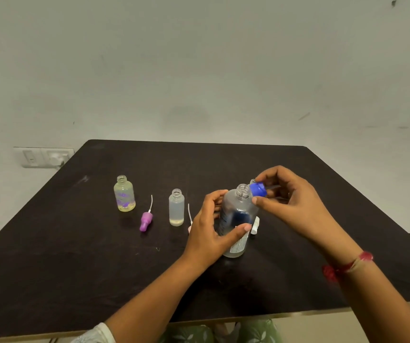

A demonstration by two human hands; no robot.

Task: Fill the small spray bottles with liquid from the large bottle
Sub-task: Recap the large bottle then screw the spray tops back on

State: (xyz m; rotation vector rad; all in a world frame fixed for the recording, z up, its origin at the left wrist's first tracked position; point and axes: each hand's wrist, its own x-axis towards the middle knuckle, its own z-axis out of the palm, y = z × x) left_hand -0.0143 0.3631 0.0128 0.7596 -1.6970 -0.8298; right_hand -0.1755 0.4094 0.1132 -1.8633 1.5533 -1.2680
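Large bottle uncapped, held upright on table

Left hand [211, 231] wraps the frosted large bottle [238, 219] (cylindrical, translucent); right hand [290, 201] pinches the blue cap [258, 189] beside its threaded neck.

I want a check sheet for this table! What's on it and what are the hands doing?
Surface: dark table, bare in front.
Job's things: large bottle upright, open; blue cap off, beside its neck. Yellowish bottle and clear bottle upright, open.
Clutter: purple spray top lying loose; a white one partly hidden.
Grippers: left hand grips the large bottle; right hand pinches the cap.
Cables: nothing seen.
Surroundings: pale wall, wall socket.
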